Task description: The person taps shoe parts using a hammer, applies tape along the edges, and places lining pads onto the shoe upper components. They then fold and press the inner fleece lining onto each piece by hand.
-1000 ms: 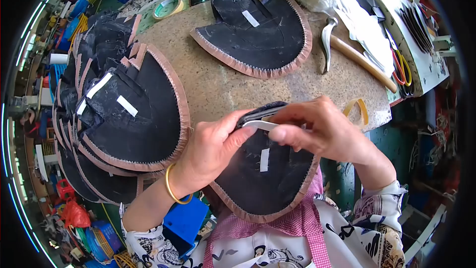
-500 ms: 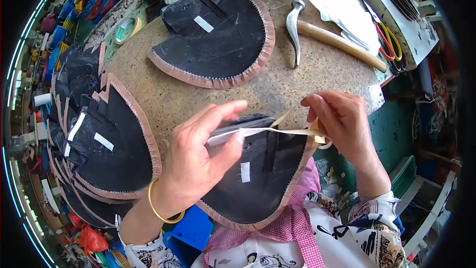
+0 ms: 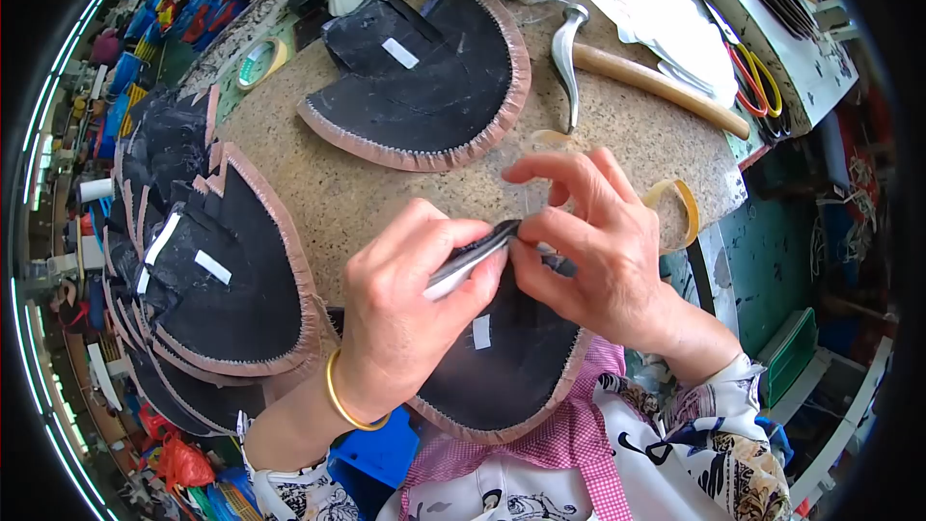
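Observation:
My left hand [image 3: 400, 294] pinches the folded upper edge of a black leather-like panel [image 3: 521, 357], with a white tape strip [image 3: 453, 276] lying along that fold. Right beside it, my right hand [image 3: 598, 251] is closed, thumb and fingers pressed on the same edge; the fingertips of both hands nearly meet. The panel has a curved, gathered pink-brown rim and a small white label [image 3: 481, 332]. It rests at my lap against a pink checked apron [image 3: 603, 405]. My hands hide much of its upper part.
A similar panel [image 3: 434, 87] lies on the speckled table [image 3: 280, 145], beside a hammer [image 3: 656, 87]. More panels [image 3: 236, 270] are stacked at left. A yellowish tape loop [image 3: 690, 212] is right of my hand. Behind stand a tape roll [image 3: 260, 64] and scissors [image 3: 757, 82].
My right hand has moved left to the panel's folded edge. The pale strip stretched between my hands no longer shows there; a pale curl now lies on the table below the hammer head.

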Action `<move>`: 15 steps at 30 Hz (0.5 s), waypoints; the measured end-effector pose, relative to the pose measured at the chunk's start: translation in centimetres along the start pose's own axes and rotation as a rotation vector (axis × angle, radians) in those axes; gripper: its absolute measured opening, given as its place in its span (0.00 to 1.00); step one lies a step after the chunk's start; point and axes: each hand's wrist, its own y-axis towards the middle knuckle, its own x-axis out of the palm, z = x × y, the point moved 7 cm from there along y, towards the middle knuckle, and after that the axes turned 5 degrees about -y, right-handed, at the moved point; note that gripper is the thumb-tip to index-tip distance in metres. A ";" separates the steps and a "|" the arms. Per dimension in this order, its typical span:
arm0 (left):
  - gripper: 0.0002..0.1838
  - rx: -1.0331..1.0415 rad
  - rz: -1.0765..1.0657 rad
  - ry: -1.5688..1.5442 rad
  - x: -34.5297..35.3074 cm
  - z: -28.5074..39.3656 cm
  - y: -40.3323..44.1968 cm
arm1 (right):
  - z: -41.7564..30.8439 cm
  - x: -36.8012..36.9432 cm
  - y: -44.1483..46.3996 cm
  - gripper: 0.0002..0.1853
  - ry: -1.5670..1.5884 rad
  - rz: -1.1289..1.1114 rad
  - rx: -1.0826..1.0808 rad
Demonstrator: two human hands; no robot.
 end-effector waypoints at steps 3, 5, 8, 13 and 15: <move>0.12 0.064 0.014 0.084 -2.4 1.5 -0.8 | 0.5 -1.9 0.4 0.06 0.195 0.037 0.011; 0.17 0.041 0.142 0.408 -8.5 2.4 -1.2 | 4.2 -5.6 0.1 0.06 0.411 0.215 0.248; 0.17 -0.073 0.273 0.936 -18.4 0.1 -1.2 | 8.6 -8.9 -2.6 0.10 0.837 0.288 0.394; 0.13 0.001 0.184 0.536 -20.1 -6.2 6.1 | 10.3 -8.5 -3.8 0.11 1.387 0.286 0.353; 0.18 0.017 0.178 0.463 -16.1 -10.2 11.1 | 10.2 -8.6 -4.0 0.10 1.468 0.230 0.272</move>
